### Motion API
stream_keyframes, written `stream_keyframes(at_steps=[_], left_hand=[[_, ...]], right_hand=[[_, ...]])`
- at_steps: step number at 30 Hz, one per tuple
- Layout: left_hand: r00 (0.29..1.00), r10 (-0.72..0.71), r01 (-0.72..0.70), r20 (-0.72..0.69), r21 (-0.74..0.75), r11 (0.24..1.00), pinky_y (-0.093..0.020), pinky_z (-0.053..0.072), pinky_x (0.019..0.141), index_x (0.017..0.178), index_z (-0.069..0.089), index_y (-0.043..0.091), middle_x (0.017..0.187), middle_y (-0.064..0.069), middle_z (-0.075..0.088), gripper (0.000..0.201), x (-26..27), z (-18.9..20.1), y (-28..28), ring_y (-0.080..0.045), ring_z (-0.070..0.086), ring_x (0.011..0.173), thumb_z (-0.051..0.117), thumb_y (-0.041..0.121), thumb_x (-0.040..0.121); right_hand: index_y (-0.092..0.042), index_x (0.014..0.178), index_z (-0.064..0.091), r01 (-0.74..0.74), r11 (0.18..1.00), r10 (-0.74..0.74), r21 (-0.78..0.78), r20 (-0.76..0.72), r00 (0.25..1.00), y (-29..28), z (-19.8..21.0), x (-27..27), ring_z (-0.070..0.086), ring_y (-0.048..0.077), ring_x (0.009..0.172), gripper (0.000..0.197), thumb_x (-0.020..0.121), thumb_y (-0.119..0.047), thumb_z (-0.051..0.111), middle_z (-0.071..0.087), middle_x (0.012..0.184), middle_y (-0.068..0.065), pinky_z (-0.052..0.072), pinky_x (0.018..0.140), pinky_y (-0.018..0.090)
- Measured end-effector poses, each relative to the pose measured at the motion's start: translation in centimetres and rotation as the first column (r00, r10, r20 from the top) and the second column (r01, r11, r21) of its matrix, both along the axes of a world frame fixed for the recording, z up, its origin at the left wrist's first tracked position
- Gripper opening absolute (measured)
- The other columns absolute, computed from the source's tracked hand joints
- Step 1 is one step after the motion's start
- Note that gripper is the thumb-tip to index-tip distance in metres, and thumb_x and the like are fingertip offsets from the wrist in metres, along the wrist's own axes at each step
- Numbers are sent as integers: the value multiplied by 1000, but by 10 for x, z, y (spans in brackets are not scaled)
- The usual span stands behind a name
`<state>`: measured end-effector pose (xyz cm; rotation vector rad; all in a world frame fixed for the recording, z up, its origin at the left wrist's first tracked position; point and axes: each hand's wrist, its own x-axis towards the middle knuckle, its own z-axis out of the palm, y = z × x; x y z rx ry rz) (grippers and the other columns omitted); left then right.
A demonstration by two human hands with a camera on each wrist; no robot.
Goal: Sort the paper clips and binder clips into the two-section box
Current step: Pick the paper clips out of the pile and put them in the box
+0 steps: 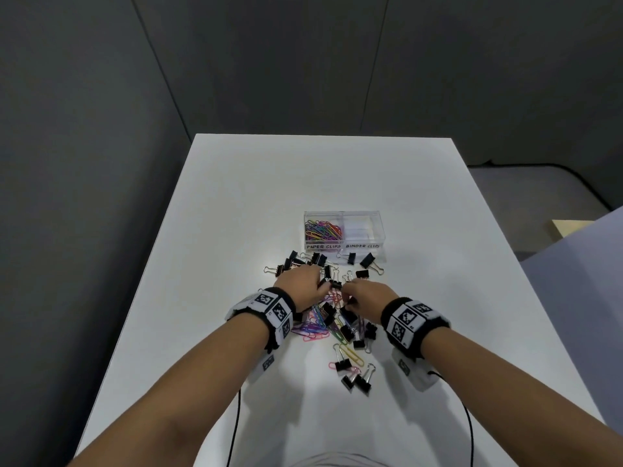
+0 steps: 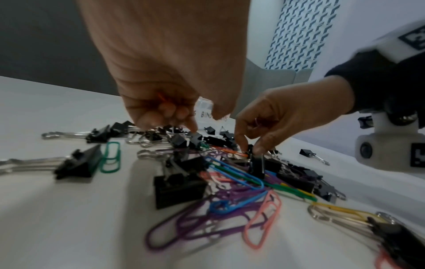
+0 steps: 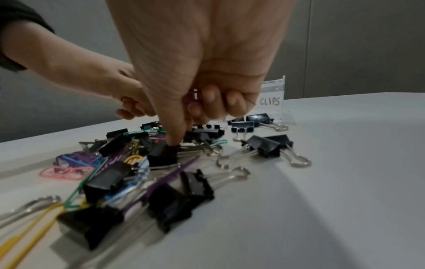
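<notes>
I see the tabletop (image 1: 236, 203) carrying the clear box (image 1: 344, 215) at its middle: the left section holds a heap of paper clips (image 1: 323, 229), the binder section looks bare. So I judge the sorting barely half done. The mixed pile (image 1: 340, 326) lies toward the near edge. My left hand (image 1: 301, 286) curls round an orange paper clip; my right hand (image 1: 365, 294) holds a purple one and presses a binder clip (image 3: 163, 153).

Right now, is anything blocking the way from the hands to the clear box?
Only more loose black binder clips lie on the white table between both hands and the clear two-section box. Nothing tall stands there; its top looks open. The left hand and right hand could lift over them.
</notes>
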<state>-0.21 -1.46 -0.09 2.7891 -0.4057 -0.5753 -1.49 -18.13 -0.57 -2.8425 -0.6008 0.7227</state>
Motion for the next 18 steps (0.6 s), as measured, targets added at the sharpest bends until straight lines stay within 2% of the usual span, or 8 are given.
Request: stream_keyframes(at_steps=[2,5,9,12,15,18], left_hand=[[1000,-17,14,24,106,994,-38,48,77,98,52,9,98,-11,62,34,2,-4,-5,-28,60,88,45,42,94],[998,-45,38,45,147,988,-38,49,82,110,54,3,114,-14,62,29,4,-9,-9,-31,61,104,48,27,95],[995,-84,75,53,157,985,-39,49,81,109,54,2,114,-15,62,21,4,-9,-7,-32,61,103,47,15,95],[991,-120,111,66,128,986,-40,48,81,109,53,3,113,-14,59,19,3,-6,-1,-31,59,103,45,10,94],[994,-111,111,21,-10,994,-36,41,73,106,47,3,98,-14,53,16,3,-2,5,-29,54,89,41,11,93],[994,-59,47,-92,-123,991,-32,33,65,107,42,9,79,-4,46,18,6,0,11,-23,44,75,34,3,91]], right_hand=[[-12,106,56,4,1000,-4,9,-7,1000,-4,-1,0,58,25,99,17,92,-20,52,59,113,8,47,81,34],[-14,114,55,25,999,-23,37,-29,999,-14,1,0,59,25,99,24,92,-24,51,58,115,7,50,83,35],[-18,121,55,13,1000,-11,26,-56,998,-23,3,2,59,25,103,30,91,-21,51,56,119,5,48,83,33],[-17,115,58,-14,1000,13,-5,-26,1000,-24,0,3,60,23,101,25,91,-19,54,57,119,4,47,79,30],[-14,112,56,8,1000,-8,20,14,1000,-24,2,5,61,22,98,22,92,-20,53,58,118,4,48,78,29],[-13,114,54,70,996,-73,46,55,996,-30,8,11,60,22,99,24,93,-23,49,58,118,5,47,81,29]])
